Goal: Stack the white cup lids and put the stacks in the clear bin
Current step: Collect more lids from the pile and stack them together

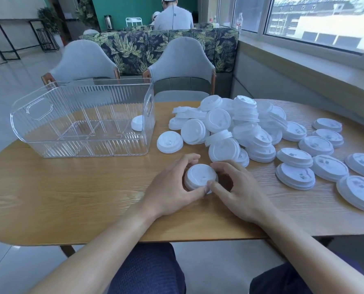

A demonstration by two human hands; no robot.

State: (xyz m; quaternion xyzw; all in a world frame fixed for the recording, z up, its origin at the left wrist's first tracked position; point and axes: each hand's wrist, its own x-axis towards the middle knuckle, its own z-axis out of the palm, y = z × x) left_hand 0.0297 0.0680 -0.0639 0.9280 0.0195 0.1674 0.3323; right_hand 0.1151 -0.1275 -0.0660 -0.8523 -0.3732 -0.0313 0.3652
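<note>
A short stack of white cup lids (200,176) rests on the wooden table (70,198) in front of me. My left hand (172,187) curls around its left side and my right hand (238,189) around its right, with thumbs and fingertips touching the rim. A big heap of loose white lids (230,128) lies just behind. More flat lids (317,158) are spread to the right. The clear ribbed bin (81,117) stands at the left rear. One lid (137,123) leans on edge at the bin's right end wall, seen through the plastic.
Two grey chairs (183,66) stand behind the table. A window ledge (304,66) runs along the right. A person sits with their back to me beyond a leaf-patterned sofa (155,45). My knees are below the table's near edge.
</note>
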